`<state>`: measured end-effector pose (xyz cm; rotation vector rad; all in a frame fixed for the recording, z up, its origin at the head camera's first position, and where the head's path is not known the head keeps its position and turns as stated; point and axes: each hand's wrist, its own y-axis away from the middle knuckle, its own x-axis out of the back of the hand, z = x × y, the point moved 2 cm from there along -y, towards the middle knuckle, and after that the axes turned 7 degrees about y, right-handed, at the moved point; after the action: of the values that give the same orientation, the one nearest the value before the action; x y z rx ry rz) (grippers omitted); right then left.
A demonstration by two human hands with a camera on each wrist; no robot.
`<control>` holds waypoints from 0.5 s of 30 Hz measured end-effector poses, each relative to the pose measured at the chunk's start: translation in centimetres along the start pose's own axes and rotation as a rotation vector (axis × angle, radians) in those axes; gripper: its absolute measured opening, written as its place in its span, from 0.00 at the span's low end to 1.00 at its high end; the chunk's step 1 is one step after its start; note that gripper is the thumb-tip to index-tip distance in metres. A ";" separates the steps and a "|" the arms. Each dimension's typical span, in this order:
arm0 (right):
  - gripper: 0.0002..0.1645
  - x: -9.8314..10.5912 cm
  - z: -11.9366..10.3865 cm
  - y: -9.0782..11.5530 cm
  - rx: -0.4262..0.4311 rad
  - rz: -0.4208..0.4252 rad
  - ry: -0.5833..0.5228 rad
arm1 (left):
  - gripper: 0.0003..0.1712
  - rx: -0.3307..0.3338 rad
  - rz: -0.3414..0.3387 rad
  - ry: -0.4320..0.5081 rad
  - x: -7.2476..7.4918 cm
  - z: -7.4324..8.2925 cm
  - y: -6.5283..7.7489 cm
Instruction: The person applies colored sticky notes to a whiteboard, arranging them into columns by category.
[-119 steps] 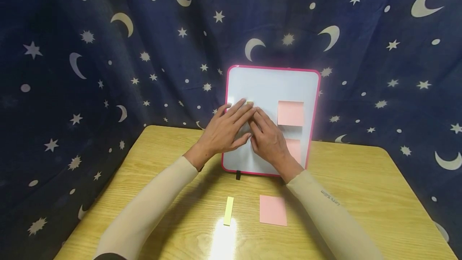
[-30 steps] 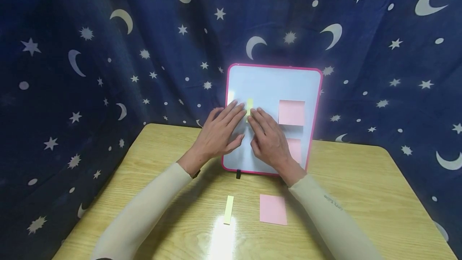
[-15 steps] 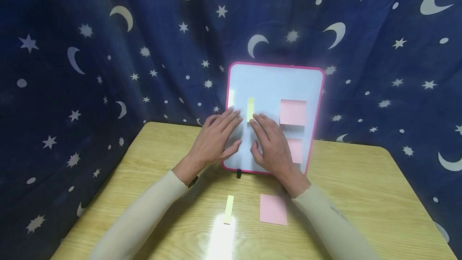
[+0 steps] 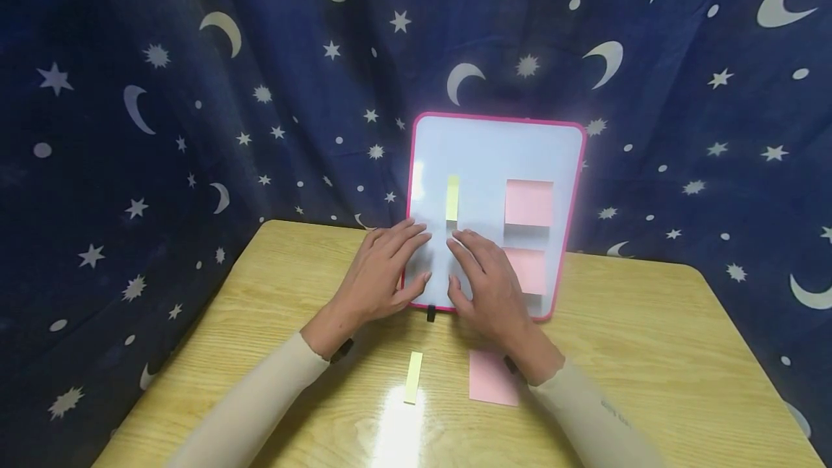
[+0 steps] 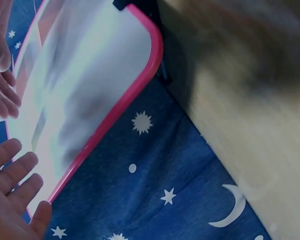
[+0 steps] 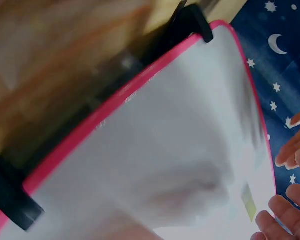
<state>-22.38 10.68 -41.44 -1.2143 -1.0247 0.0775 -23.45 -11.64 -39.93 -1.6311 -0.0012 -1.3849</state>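
A pink-framed whiteboard (image 4: 481, 146) leans upright at the back of the table. On it hang a narrow yellow sticky note (image 4: 452, 198), left of centre, and two pink sticky notes, the upper one (image 4: 529, 203) above the lower one (image 4: 528, 271). My left hand (image 4: 383, 269) is held before the board's lower left edge, fingers loosely extended and holding nothing. My right hand (image 4: 487, 280) hovers below the yellow note with relaxed fingers, also holding nothing. In the right wrist view the yellow note (image 6: 249, 202) appears beyond the fingertips. Whether either hand touches the board is unclear.
On the wooden table (image 4: 624, 352) lie another yellow strip (image 4: 413, 378) and another pink square note (image 4: 490, 379), the latter partly covered by the right wrist. A black stand foot (image 4: 431, 313) grips the board's lower edge. A dark blue moon-and-star curtain (image 4: 325, 92) hangs behind.
Both hands have drawn down and back from the yellow note on the board, which they earlier covered and pressed. That note is now fully visible, and the lower pink note shows more.
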 end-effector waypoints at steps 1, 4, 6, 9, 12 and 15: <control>0.34 0.0 -0.1 0.2 -0.003 0.001 -0.003 | 0.34 0.003 -0.004 0.011 0.0 0.1 0.2; 0.33 0.0 -0.3 0.7 -0.007 -0.004 -0.010 | 0.33 0.012 -0.018 0.031 -0.2 0.4 1.0; 0.31 0.0 -0.5 1.0 -0.006 -0.014 -0.012 | 0.33 0.023 -0.035 0.038 -0.3 0.6 1.5; 0.29 0.0 -0.8 1.5 -0.002 -0.033 -0.016 | 0.32 0.038 -0.066 0.048 -0.5 0.8 2.3; 0.29 0.1 -1.2 1.8 0.003 -0.044 -0.021 | 0.32 0.051 -0.095 0.070 -0.6 1.1 3.0; 0.29 0.1 -1.5 2.1 0.006 -0.048 -0.031 | 0.31 0.055 -0.105 0.091 -0.7 1.4 3.6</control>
<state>-20.38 10.51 -43.02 -1.1854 -1.0791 0.0624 -20.68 -12.25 -42.62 -1.5401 -0.0724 -1.5250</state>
